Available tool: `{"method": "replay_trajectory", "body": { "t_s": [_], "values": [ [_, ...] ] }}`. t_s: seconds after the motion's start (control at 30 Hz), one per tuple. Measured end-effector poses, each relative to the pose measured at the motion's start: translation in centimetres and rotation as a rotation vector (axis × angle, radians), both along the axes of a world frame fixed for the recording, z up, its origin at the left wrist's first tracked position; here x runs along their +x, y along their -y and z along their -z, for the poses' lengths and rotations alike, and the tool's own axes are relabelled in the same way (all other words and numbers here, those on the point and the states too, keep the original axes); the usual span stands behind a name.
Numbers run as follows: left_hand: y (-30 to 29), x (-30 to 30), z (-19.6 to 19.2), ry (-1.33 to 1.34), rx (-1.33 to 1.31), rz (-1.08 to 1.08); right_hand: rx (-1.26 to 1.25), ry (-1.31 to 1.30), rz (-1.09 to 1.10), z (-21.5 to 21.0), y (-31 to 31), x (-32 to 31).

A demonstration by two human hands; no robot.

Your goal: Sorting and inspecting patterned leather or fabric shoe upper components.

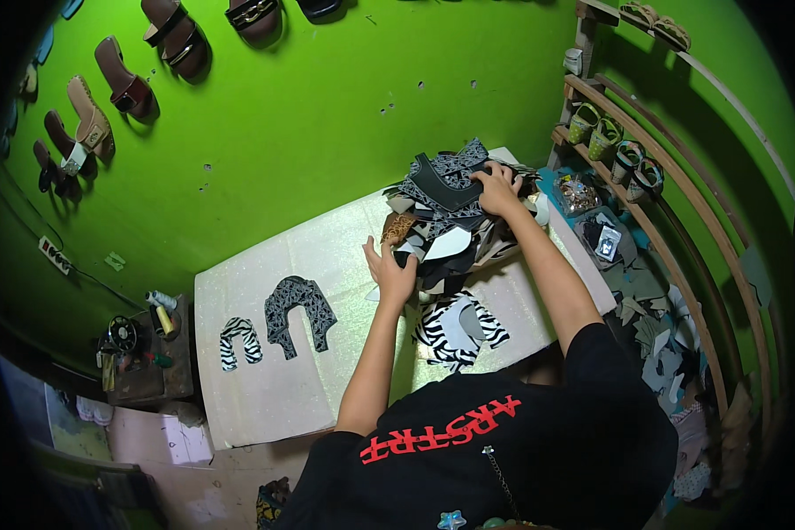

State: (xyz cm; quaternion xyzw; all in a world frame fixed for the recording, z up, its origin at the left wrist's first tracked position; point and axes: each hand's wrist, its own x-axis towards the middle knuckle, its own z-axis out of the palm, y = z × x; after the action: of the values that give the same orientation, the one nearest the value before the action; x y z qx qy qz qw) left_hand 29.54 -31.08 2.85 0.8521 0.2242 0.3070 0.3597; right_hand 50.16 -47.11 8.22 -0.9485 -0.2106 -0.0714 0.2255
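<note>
While the heap of cut shoe-upper pieces (446,216) sat at the far right end of the white worktable (265,406), both hands were recorded in it. The right hand (496,187) was laid flat, fingers spread, on the top of the heap, pressing a dark U-shaped piece (440,184); no closed pinch could be seen, and whether any piece was gripped beneath the palm could not be told. The left hand (389,269) was set against the near edge of the heap, fingers extended and partly tucked under the pieces; nothing was seen clasped in it.

Orientation: the dark U-shaped piece was noted lying flat, its long axis running roughly left to right in the view and tilted slightly, with its 2 prongs pointed toward the person's left and the closed bend toward the right hand.

2 sorted pieces were logged apart from the heap: a grey patterned U-shaped piece (299,311) and a smaller zebra-striped piece (239,343), both with open ends toward the near edge. A larger zebra-striped piece (458,325) lay just beside the left forearm.

Risk, as judged: the heap was loose and stacked high near the table's right edge, above the scraps on the floor (658,309). Were a lower piece drawn out, the upper layers could be dragged off and mixed with that offcut litter. The zebra piece near the forearm could likewise be swept aside by the elbow.
</note>
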Motion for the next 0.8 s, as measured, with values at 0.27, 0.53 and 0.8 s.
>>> {"method": "replay_trajectory", "body": {
  "t_s": [0.27,0.53,0.8],
  "values": [
    [0.7,2.0,-0.2,0.014,0.003,0.049,-0.256,-0.093,-0.239,-1.7,0.7,1.5],
    [2.0,3.6,-1.5,-0.139,0.095,0.1,-0.144,-0.054,-0.382,-2.3,1.3,2.9],
    [2.2,4.7,-1.5,-0.068,0.391,0.066,-0.266,-0.1,-0.417,-2.0,0.9,0.5]
  ]
}}
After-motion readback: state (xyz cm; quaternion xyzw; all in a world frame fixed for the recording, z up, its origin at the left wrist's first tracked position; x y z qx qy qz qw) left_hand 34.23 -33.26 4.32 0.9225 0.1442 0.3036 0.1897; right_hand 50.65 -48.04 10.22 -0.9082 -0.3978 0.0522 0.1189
